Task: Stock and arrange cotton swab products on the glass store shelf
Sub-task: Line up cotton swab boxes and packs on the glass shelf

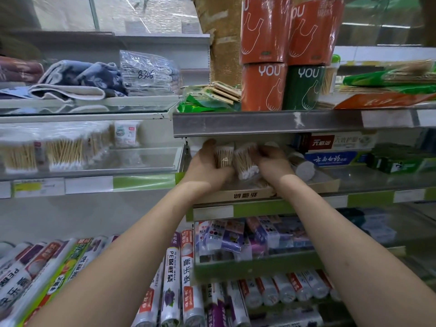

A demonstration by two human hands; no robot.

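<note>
Glass shelf [377, 178], hands [238, 161] gripping cylindrical wooden-stemmed swab packs [245, 162]

Two hands at centre: left [207, 165], right [274, 161]. Two swab packs held: one [223, 156], another [245, 162]. Upper right: three orange rolls [264, 29], one green roll [303, 87]. Two toothpaste boxes [337, 149] right of centre.

— Where are the hands?

— Under the metal shelf edge [259, 122], over the cardboard tray [247, 195]. The left hand [207, 165] holds one swab pack [223, 156]; the right hand [273, 161] is just right of it on another pack [245, 162].

— And around them?

— Toothpaste boxes [337, 149] lie to the right, more swab packs [63, 152] on the glass shelf [146, 168] to the left, bag rolls [287, 55] stacked above, plastic wrap rolls [172, 279] below.
</note>
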